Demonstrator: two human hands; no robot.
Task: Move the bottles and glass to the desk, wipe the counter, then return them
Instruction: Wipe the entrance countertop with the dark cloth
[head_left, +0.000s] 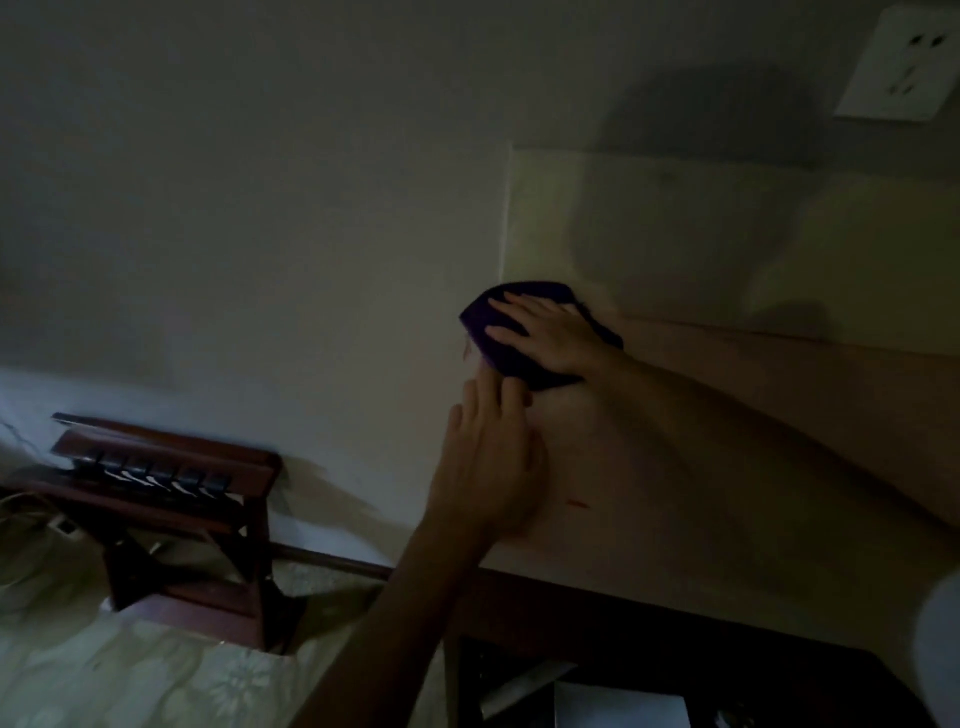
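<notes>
Wiping counter (727, 467) corner: right hand (550, 338) flat, fingers spread on cloth (498, 332); left hand (488, 467) open, holding nothing. Best pressing evenly, overlapping strokes outward.

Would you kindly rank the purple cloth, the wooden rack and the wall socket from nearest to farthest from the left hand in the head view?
From the left hand:
1. Purple cloth, just beyond its fingertips, under the right hand.
2. Wooden rack, low on the left.
3. Wall socket, top right corner.
</notes>
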